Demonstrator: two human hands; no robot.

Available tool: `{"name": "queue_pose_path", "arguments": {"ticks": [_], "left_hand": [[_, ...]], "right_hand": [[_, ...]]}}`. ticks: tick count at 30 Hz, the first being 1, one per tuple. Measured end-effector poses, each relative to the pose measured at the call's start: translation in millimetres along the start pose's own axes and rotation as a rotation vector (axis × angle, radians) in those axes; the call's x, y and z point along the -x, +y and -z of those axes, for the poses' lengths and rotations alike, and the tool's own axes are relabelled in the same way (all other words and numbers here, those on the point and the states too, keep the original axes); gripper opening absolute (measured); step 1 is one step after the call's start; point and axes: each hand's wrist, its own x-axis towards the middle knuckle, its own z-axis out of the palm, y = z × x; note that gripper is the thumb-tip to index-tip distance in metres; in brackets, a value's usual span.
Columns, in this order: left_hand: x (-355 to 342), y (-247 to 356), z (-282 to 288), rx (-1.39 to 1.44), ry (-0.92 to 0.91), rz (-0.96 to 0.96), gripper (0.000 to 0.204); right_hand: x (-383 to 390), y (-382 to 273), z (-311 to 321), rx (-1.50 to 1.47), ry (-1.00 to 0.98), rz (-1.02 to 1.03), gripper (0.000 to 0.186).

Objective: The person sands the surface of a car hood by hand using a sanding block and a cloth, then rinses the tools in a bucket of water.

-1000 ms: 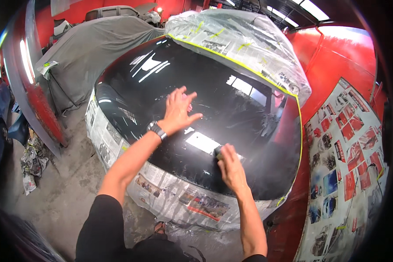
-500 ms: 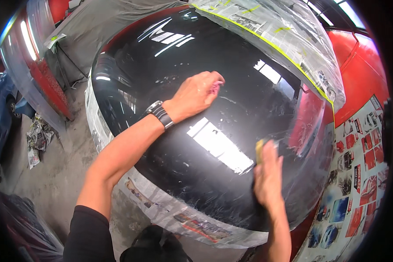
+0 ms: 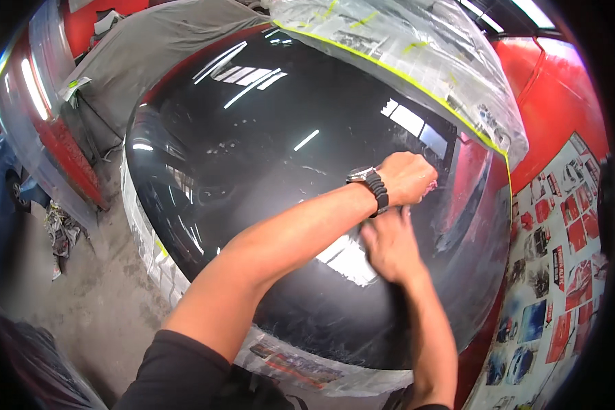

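Observation:
A glossy black car hood [image 3: 239,157], streaked with whitish smears, fills the middle. My left hand [image 3: 406,178], with a black watch at the wrist, is closed on a crumpled pink cloth [image 3: 430,184] over the hood's right half. Just below it, my right hand [image 3: 389,242] is blurred on the hood, fingers bent; whatever lies under them is hidden. Yellow-green tape [image 3: 430,94] runs along the hood's far right edge, beside newspaper under clear plastic [image 3: 451,61].
A grey cover [image 3: 133,48] lies behind. On the left are a red post [image 3: 68,157], a blue car [image 3: 0,184] and crumpled paper [image 3: 58,232] on a concrete floor [image 3: 96,294]. A picture-covered board [image 3: 547,273] and red panel [image 3: 547,109] stand right.
My left hand has moved right with the pink cloth. My right hand has moved up beneath it, and the yellow pad seen earlier under its fingers is now hidden.

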Motion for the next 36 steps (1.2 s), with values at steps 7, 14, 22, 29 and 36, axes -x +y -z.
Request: {"name": "queue_pose_path", "arguments": {"ticks": [7, 14, 22, 29, 36], "left_hand": [[14, -12, -2, 0.102, 0.275, -0.005, 0.016], [172, -161, 104, -0.316, 0.302, 0.296, 0.026], [187, -172, 106, -0.353, 0.427, 0.297, 0.027], [196, -172, 121, -0.345, 0.454, 0.351, 0.024], [183, -168, 108, -0.314, 0.479, 0.356, 0.022]], "right_hand": [[-59, 84, -2, 0.274, 0.128, -0.181, 0.06], [-34, 74, 15, -0.027, -0.014, -0.072, 0.064], [-100, 160, 9, 0.041, 0.058, -0.384, 0.067], [-50, 74, 26, -0.148, 0.036, -0.031, 0.051], [-121, 127, 10, -0.02, 0.187, -0.308, 0.05]]}}
